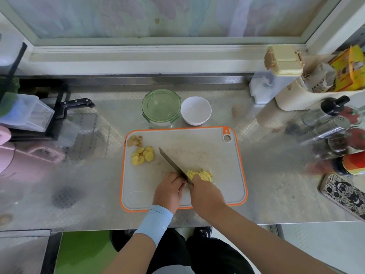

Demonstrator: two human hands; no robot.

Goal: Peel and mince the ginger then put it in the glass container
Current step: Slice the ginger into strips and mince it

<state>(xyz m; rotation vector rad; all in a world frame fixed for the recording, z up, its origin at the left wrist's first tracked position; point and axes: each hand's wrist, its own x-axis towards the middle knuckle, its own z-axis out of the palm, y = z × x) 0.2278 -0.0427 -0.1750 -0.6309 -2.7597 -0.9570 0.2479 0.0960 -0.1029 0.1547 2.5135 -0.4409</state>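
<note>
Right hand looks wrapped around the handle of the knife. The handle itself is hidden under the hand, so that's my read from where the blade runs. Left hand sits curled up against the blade's left side, and I can't tell if it's pinching anything.

The bit that matters is that the blade runs diagonally, heel near the hands and tip pointing far-left. The minced ginger is piled on the blade's right side by the heel, touching the right fingertips. The ginger slices sit uncut beyond the tip at the far-left of the cutting board, nearer the left hand, so I'd guess that hand feeds them in. The glass container waits just past the board's far edge with its green lid on.
</note>
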